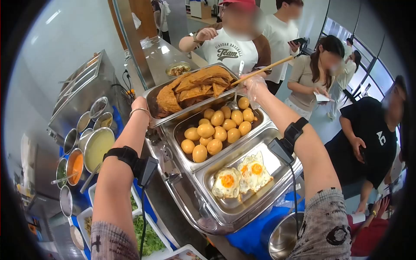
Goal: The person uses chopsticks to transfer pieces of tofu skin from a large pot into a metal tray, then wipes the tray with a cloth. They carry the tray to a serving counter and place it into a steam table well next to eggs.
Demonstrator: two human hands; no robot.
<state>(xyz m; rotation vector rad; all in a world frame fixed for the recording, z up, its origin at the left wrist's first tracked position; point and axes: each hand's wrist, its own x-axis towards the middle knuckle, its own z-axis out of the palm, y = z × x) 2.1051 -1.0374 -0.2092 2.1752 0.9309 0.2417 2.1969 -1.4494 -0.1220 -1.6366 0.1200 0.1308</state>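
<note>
A steel tray (212,100) heaped with brown, sauce-coloured slabs (195,89) is held between my two hands. My left hand (139,106) grips its left end, partly hidden by the rim. At the right end, my right hand (253,86), in a clear plastic glove, is closed by the tray's corner and a long wooden stick (264,69). Just below lies a pan (182,158) of several brown eggs (220,133) with a spoon in it. Nearer me, a shallow tray (229,208) holds fried eggs (227,181).
Pots and bowls with liquids (99,149) stand at the left, beside white bins of greens (149,236). An empty steel pot (284,238) is at the lower right. A bowl of food (177,69) sits on the far counter. Several people stand beyond and to the right.
</note>
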